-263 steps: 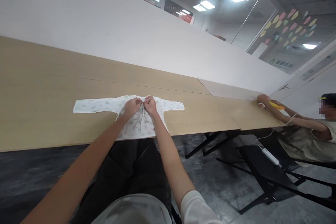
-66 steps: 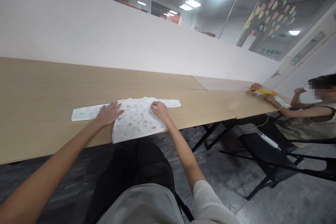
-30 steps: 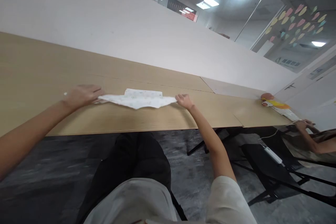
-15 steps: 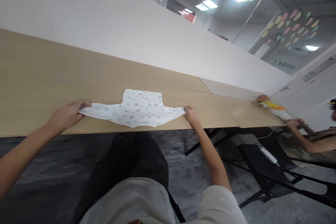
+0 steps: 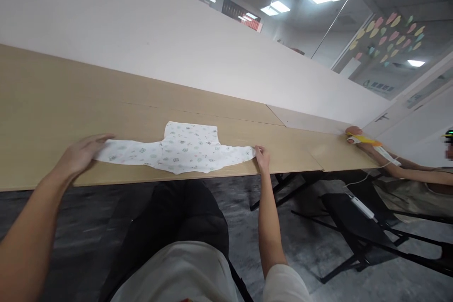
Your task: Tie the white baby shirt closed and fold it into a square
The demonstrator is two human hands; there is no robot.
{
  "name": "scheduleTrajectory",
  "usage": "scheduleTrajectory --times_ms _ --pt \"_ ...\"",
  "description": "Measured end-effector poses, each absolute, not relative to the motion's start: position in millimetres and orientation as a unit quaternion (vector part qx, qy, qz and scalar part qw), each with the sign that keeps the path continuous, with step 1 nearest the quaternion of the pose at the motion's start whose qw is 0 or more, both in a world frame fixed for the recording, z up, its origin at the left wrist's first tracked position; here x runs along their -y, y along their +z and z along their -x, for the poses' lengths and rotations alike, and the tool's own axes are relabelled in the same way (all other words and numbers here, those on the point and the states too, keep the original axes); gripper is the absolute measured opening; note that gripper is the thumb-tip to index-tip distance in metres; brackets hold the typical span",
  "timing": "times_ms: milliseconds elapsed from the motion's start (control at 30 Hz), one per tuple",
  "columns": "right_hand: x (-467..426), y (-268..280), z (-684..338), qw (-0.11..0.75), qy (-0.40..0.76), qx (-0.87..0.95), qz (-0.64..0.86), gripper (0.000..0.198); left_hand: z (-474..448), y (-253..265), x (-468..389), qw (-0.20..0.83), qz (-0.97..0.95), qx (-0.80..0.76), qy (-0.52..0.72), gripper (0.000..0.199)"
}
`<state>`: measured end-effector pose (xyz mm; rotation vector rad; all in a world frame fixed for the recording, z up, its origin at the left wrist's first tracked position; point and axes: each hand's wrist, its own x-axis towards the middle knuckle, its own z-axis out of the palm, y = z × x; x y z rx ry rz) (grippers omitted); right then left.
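Observation:
A small white baby shirt (image 5: 191, 148) with a tiny green and grey print lies flat on the wooden table, its two sleeves spread out to the sides. At the end of the left sleeve, my left hand (image 5: 78, 156) rests with its fingers stretched out, the cuff against its palm side. My right hand (image 5: 262, 158) pinches the cuff of the other sleeve between thumb and fingers. The shirt's lower hem points away from me, and its neck side lies close to the table's front edge.
The long table (image 5: 42, 104) runs along a white wall (image 5: 141, 42) with glass above it. Far right, another person's arms (image 5: 406, 167) reach to a doll-like thing (image 5: 364, 139) in yellow and white. Black folding chairs (image 5: 357, 226) stand there, one bearing a white power strip (image 5: 363, 207).
My left hand has loosened its grip, its fingers straightening, and moved left; the left sleeve lies wider and flatter. My right hand has shifted slightly right with its cuff. The other person's arms reach further forward.

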<state>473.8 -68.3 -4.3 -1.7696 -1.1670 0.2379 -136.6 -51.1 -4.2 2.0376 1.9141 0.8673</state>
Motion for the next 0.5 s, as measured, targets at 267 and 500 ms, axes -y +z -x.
scheduleTrajectory --times_ms 267,500 --pt "66 -10 -480 0.475 0.123 0.513 0.705 0.037 120 5 62 0.077 -0.695 -0.673 0.240 0.065" --pt "67 -6 -479 0.496 0.134 0.499 0.698 0.038 118 13 72 0.142 -0.662 -0.659 0.329 0.056"
